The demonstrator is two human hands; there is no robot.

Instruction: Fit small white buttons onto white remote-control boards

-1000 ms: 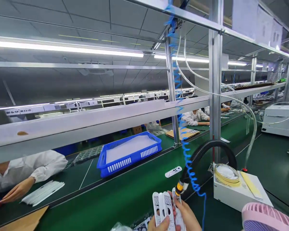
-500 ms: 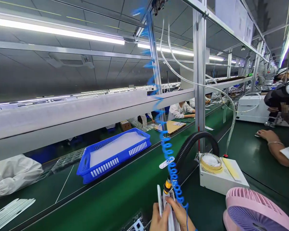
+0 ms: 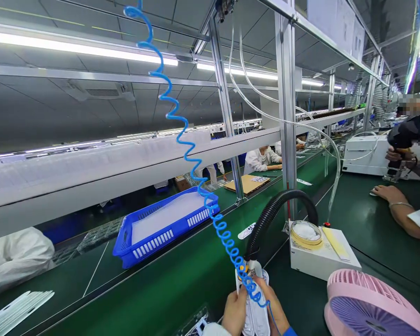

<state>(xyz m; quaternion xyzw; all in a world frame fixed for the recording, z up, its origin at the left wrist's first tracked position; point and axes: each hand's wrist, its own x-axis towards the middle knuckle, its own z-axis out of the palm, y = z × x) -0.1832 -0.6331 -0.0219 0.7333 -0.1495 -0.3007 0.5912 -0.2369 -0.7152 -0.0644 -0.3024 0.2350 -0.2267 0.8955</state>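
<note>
At the bottom centre, my left hand [image 3: 235,311] is closed round the left side of a long white plastic part [image 3: 257,319] with a rounded end. My right hand [image 3: 274,301] grips its right side, fingers partly behind it. A coiled blue cord [image 3: 227,238] hangs down across the part and runs toward a blue band at my right wrist. Just beyond my fingers is the end of a black corrugated hose [image 3: 265,217], with a yellow fitting [image 3: 243,269] partly hidden by the coil. Whether hose and part touch, I cannot tell.
A white box [image 3: 325,259] carries a tape roll. A pink fan [image 3: 374,298] stands at the lower right. Across the green belt [image 3: 126,298] sits a blue basket [image 3: 154,247]; white strips [image 3: 17,310] lie left. A co-worker's hand [image 3: 388,193] rests at right.
The white part has turned from edge-on to show its broad face. The blue coil has swung left at its top. My left hand sits slightly lower, and its sleeve now shows.
</note>
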